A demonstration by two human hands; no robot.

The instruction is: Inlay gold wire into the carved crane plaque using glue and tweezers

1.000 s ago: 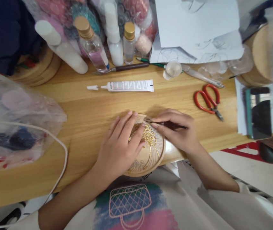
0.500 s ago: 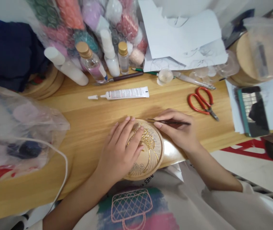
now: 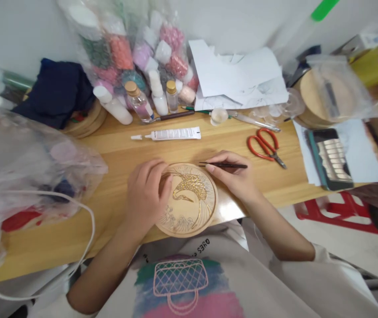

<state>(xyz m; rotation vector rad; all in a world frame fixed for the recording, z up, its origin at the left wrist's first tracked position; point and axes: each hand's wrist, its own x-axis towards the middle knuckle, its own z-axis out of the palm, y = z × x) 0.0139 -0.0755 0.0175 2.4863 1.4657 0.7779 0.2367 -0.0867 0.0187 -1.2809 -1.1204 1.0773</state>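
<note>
At the table's front edge lies a round wooden plaque with a bird and waves drawn on it. Gold wire follows the bird's neck, body and some tail lines. My left hand grips the plaque's left rim, its thumb over the face and its other fingers curled at the upper edge. Dark thin tweezers are pinched in my right hand, just beyond the plaque's upper right rim. Their tips point left, and whether they hold anything is too small to see.
Beyond the plaque lie a glue tube and red-handled scissors. Several bottles, bagged jars and papers line the back. A phone rests at right; plastic bags and a white cable occupy the left.
My left hand has drawn back from the plaque's face to its left rim, uncovering the bird's head. My right hand keeps the tweezers near the rim. The camera view has shifted.
</note>
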